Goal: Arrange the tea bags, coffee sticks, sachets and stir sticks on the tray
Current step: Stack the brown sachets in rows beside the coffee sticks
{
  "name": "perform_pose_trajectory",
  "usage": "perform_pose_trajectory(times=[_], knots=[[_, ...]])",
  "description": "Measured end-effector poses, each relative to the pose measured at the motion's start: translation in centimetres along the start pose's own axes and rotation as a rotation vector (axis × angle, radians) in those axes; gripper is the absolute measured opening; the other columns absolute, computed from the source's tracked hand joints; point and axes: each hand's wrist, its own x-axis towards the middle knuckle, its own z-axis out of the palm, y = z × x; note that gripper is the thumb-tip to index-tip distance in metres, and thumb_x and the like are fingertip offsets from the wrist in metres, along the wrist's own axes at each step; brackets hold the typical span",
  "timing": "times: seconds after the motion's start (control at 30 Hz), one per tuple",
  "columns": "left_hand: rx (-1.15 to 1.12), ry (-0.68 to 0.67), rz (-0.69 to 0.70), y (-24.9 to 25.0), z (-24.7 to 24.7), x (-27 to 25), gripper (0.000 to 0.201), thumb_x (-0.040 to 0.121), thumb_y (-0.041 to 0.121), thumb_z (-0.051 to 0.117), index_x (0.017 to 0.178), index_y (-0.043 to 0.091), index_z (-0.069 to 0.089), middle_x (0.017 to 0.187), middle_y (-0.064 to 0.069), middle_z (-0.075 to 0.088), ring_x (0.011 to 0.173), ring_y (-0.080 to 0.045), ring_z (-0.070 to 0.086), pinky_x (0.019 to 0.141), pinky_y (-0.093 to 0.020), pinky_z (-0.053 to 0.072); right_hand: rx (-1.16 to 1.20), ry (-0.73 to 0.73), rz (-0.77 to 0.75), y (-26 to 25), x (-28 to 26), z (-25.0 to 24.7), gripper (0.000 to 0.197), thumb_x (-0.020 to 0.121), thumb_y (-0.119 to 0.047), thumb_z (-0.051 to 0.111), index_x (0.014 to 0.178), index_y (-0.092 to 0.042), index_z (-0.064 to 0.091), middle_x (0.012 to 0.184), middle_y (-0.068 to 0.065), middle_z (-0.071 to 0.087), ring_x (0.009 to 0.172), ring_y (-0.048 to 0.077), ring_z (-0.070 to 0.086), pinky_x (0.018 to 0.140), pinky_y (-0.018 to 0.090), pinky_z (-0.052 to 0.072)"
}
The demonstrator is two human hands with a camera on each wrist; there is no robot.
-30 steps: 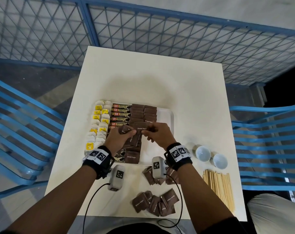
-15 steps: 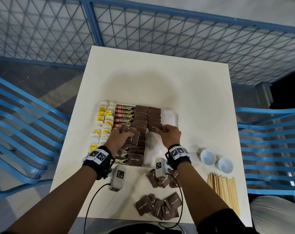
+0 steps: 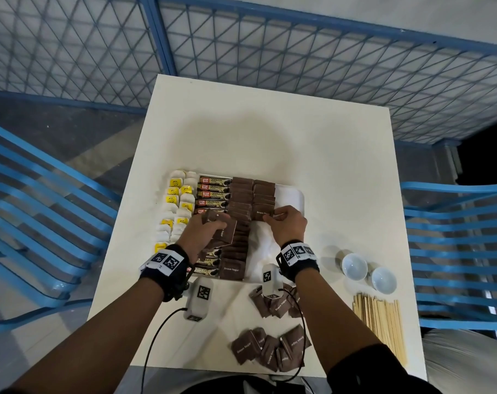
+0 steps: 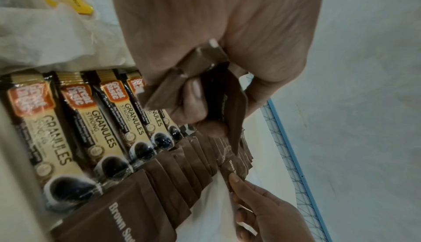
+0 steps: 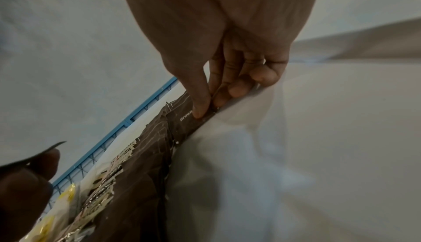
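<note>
A white tray (image 3: 291,194) holds rows of tea bags (image 3: 176,206), coffee sticks (image 3: 213,191) and brown sugar sachets (image 3: 241,194). My left hand (image 3: 204,231) hovers over the tray's middle and grips a small bunch of brown sachets (image 4: 205,76). My right hand (image 3: 284,223) pinches one brown sachet (image 3: 262,213) at the near end of the second sachet column, low against the tray; in the right wrist view the thumb and fingers (image 5: 200,105) press on its edge. Loose sachets (image 3: 270,351) lie near the table's front edge. Wooden stir sticks (image 3: 381,317) lie at the front right.
Two small white bowls (image 3: 368,273) stand right of the tray. More loose sachets (image 3: 275,302) lie under my right wrist. Blue slatted chairs (image 3: 42,209) flank the table, and a blue mesh fence (image 3: 241,52) runs behind it. Cables trail off the front edge.
My right hand has carried one brown sachet away from the left hand and down onto the second sachet column. The left hand stays over the tray with its bunch.
</note>
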Motion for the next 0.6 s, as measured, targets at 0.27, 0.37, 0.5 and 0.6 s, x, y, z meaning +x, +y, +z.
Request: perform_pose_trajectory(times=[0.27, 0.37, 0.5, 0.6], knots=[[0.008, -0.028, -0.029, -0.3, -0.1, 0.2, 0.024, 0.092, 0.0, 0.061, 0.1, 0.017, 0.076, 0.077, -0.005, 0.073, 0.063, -0.017, 0.068, 0.038, -0.019, 0.043, -0.001, 0.004, 0.009, 0.2, 0.0, -0.2, 0.027, 0.077, -0.03, 0.086, 0.092, -0.021, 0.065, 0.08, -0.006, 0.068, 0.067, -0.002, 0.057, 0.055, 0.003, 0.034], [0.025, -0.046, -0.018, -0.5, -0.3, 0.4, 0.026, 0.092, 0.0, 0.062, 0.1, 0.02, 0.076, 0.081, -0.006, 0.075, 0.068, -0.019, 0.069, 0.044, -0.021, 0.047, -0.015, 0.005, 0.007, 0.0, -0.1, -0.4, 0.028, 0.079, -0.031, 0.084, 0.095, -0.019, 0.066, 0.079, -0.005, 0.067, 0.066, -0.004, 0.055, 0.052, 0.002, 0.034], [0.024, -0.078, 0.014, -0.7, -0.5, 0.3, 0.023, 0.093, 0.001, 0.066, 0.104, 0.019, 0.075, 0.09, -0.005, 0.076, 0.083, -0.022, 0.072, 0.057, -0.024, 0.054, 0.033, 0.081, -0.007, -0.3, -0.7, -0.7, 0.024, 0.086, -0.032, 0.077, 0.098, -0.017, 0.063, 0.075, -0.003, 0.063, 0.065, -0.004, 0.051, 0.055, 0.0, 0.036], [0.017, -0.083, 0.026, -0.8, -0.6, 0.2, 0.02, 0.091, 0.007, 0.072, 0.11, 0.012, 0.074, 0.096, -0.009, 0.078, 0.09, -0.026, 0.074, 0.075, -0.036, 0.061, 0.107, 0.021, -0.075, -1.4, -1.8, -0.3, 0.02, 0.09, -0.037, 0.072, 0.097, -0.018, 0.068, 0.08, -0.008, 0.066, 0.072, 0.001, 0.059, 0.062, 0.007, 0.04]])
